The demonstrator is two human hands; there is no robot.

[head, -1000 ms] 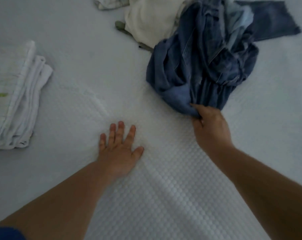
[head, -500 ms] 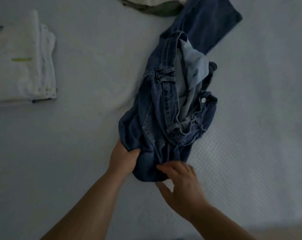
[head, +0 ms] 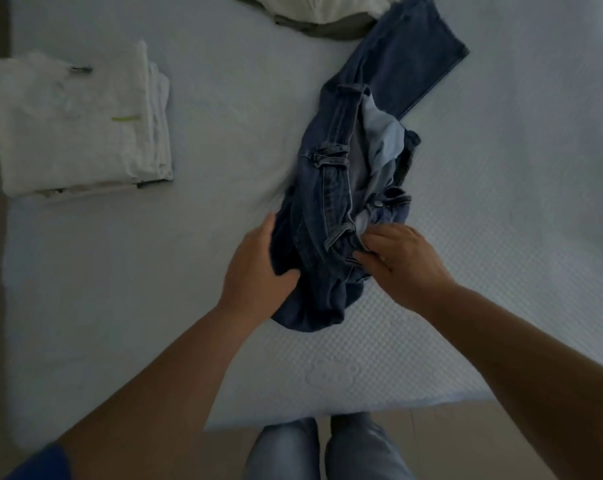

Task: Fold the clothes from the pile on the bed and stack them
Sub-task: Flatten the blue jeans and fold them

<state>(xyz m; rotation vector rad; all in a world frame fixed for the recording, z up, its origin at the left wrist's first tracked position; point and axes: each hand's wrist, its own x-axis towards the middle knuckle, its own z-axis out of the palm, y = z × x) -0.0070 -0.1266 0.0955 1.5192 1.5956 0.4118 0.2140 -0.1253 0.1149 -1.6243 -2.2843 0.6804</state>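
1. One bed (head: 120, 289) under a white textured cover fills most of the head view; its near edge runs just above a strip of tan floor (head: 466, 431).
2. One pair of dark blue jeans (head: 331, 209) lies crumpled at the middle of the bed, one leg stretching up and right towards the pile, the waistband and paler inside lining turned up. No label or writing can be read on it.
3. One stack of folded white clothes (head: 78, 123) sits at the bed's left side, well apart from the jeans; a short yellow-green mark shows on the top piece, too small to read.
4. One pile of unfolded clothes (head: 321, 12) lies at the far edge, a cream piece over an olive one, just beside the jeans' leg.
5. Two legs in light blue trousers (head: 324, 452) stand at the bed's edge.
6. The right hand (head: 400, 261) has its fingers (head: 372, 239) curled into the waistband of the jeans, pinching the cloth.
7. The left hand (head: 255, 268) grasps the jeans' left side, thumb pressed over the fabric.
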